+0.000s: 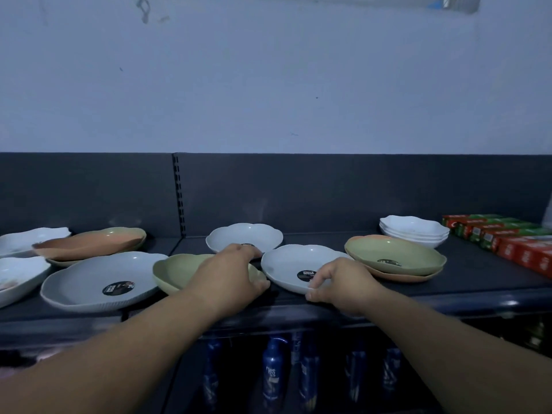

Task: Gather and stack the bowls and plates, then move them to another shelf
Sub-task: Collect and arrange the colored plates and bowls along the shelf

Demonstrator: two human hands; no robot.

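Several bowls and plates lie spread on a dark shelf (466,282). My left hand (230,273) grips the right rim of a green bowl (176,271), fingers over its edge. My right hand (340,282) pinches the near rim of a white plate (286,262) with a black sticker. Behind them sits a white scalloped bowl (236,237). A large grey plate (89,279) lies to the left, with an orange-green plate (89,243) behind it. At right, a green plate rests on an orange one (394,255), and a stack of white bowls (415,231) stands behind.
Red and green boxes (507,240) line the shelf's far right. More white dishes (21,261) sit at the left edge. Blue bottles (273,372) stand on the shelf below. A dark back panel and a pale wall rise behind.
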